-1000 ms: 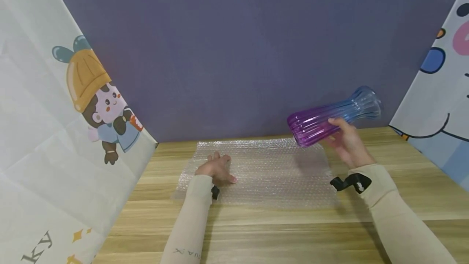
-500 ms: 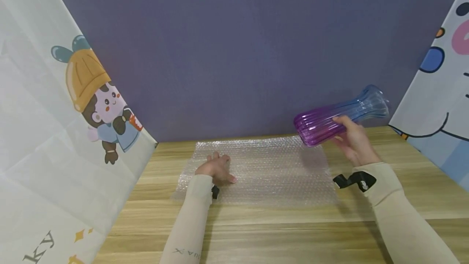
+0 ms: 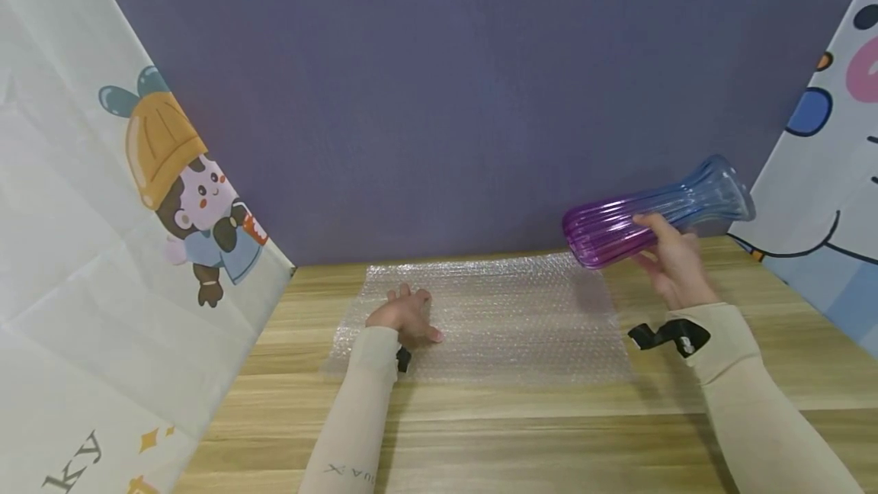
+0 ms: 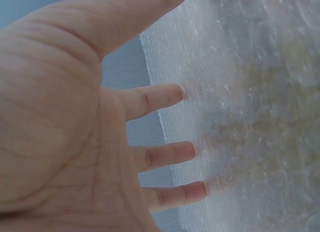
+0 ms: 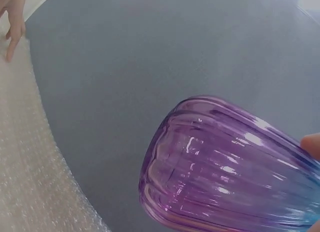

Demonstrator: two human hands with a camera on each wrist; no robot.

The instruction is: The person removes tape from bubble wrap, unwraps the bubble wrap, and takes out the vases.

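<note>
A ribbed glass vase (image 3: 610, 231), purple at its base and fading to clear blue at the flared mouth, lies nearly sideways in the air at the right. My right hand (image 3: 675, 261) grips it around the middle, thumb on the near side. In the right wrist view the vase's purple base (image 5: 210, 162) points away from the hand. A sheet of bubble wrap (image 3: 514, 319) is spread flat on the table. My left hand (image 3: 405, 316) rests on its left part with fingers spread; the left wrist view shows straight fingertips (image 4: 172, 94) touching the bubble wrap.
The wood-grain table (image 3: 480, 441) runs back to a plain dark blue-grey wall (image 3: 439, 97). White panels with cartoon prints stand at the left (image 3: 68, 212) and right (image 3: 844, 197). Black straps sit on both wrists.
My right hand has carried the vase a little to the right, away from the bubble wrap's middle. The left hand stays where it was on the sheet.
</note>
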